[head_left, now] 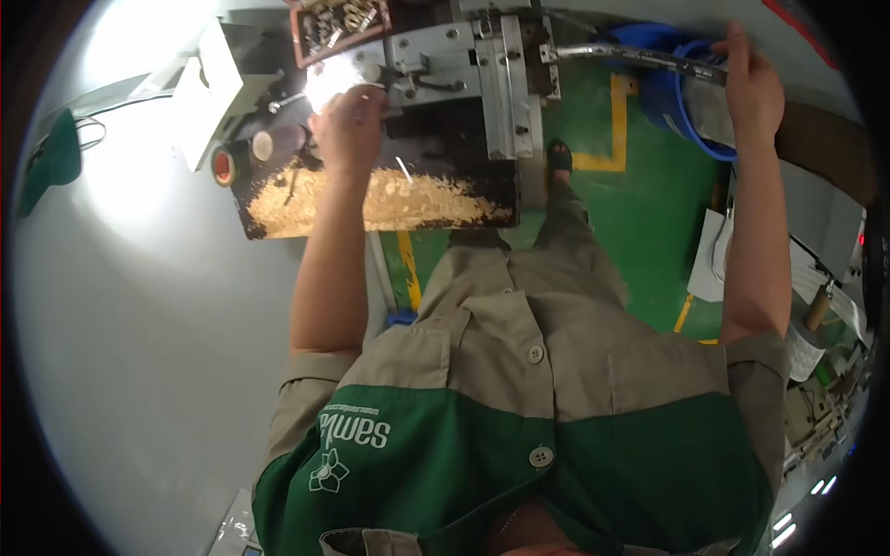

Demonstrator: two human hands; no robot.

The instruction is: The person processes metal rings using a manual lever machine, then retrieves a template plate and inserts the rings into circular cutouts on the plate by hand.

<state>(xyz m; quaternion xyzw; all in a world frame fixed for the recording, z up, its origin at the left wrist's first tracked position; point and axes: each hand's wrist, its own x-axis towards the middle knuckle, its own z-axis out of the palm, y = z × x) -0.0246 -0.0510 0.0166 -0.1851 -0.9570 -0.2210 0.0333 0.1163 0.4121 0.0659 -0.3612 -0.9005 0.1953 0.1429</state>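
My left hand [350,130] reaches to the lit end of a bench machine [445,69], its fingers closed together beside a bright lamp glare. What they hold, if anything, is lost in the glare. On the right, my right hand [756,97] is closed round the outer end of a long lever [640,59], metal near the machine and black further out. The lever joins the machine's slide block [505,88]. Golden shavings or small pieces [426,202] lie heaped on the dark tray below my left wrist.
A red-brown box [341,26] of small metal parts stands behind the machine. Two cylindrical containers [278,144] lie left of my left hand, near a white panel [209,97]. A blue bin [686,102] stands under the lever, on green floor with yellow lines.
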